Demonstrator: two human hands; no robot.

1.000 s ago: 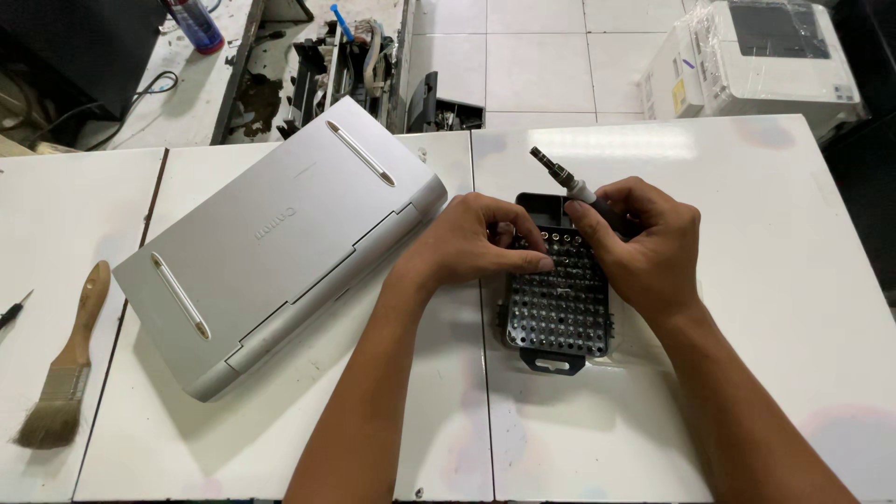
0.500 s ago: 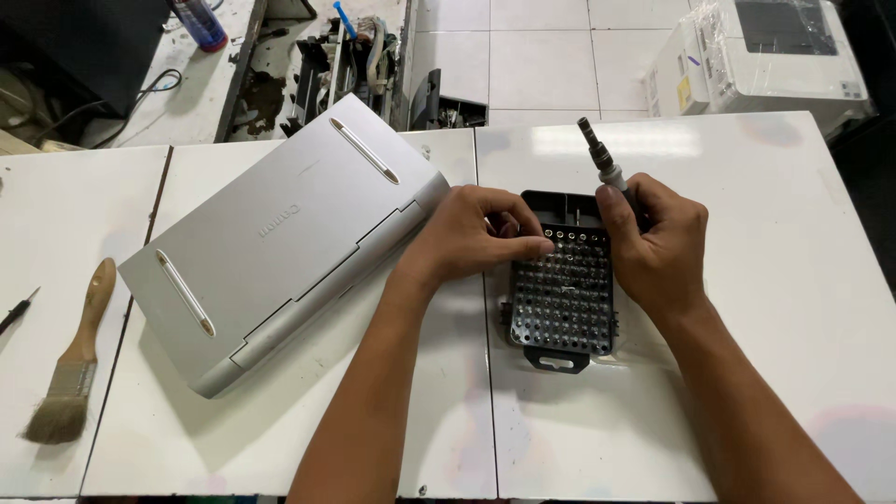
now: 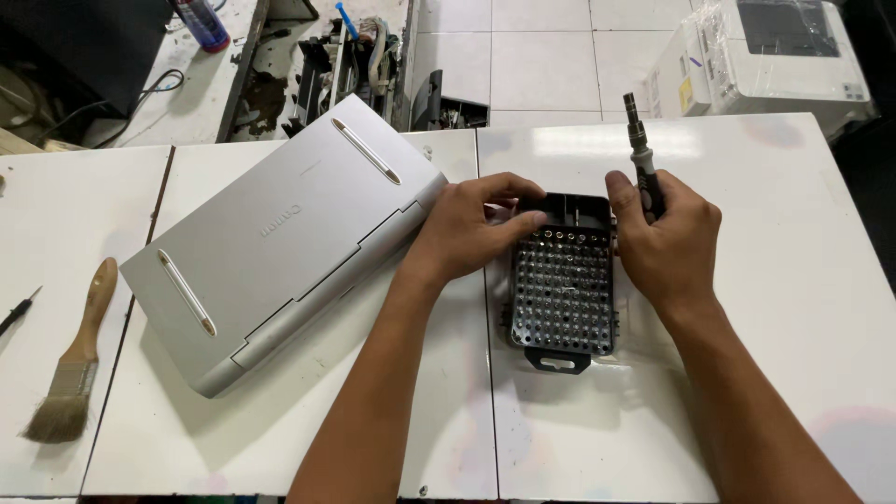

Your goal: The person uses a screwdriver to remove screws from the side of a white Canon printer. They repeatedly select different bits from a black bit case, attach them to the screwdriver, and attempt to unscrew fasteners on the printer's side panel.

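Now right hand [image 3: 667,245] grips screwdriver handle [image 3: 642,159] upright.

Bare white table [image 3: 793,280] lies right of the bit case [image 3: 563,289]; a silver printer [image 3: 280,243] crowds its left.

One printer [image 3: 280,243], one brush [image 3: 70,373], one screwdriver [image 3: 642,159]

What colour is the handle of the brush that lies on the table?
The brush has a light brown wooden handle, seen in the head view.
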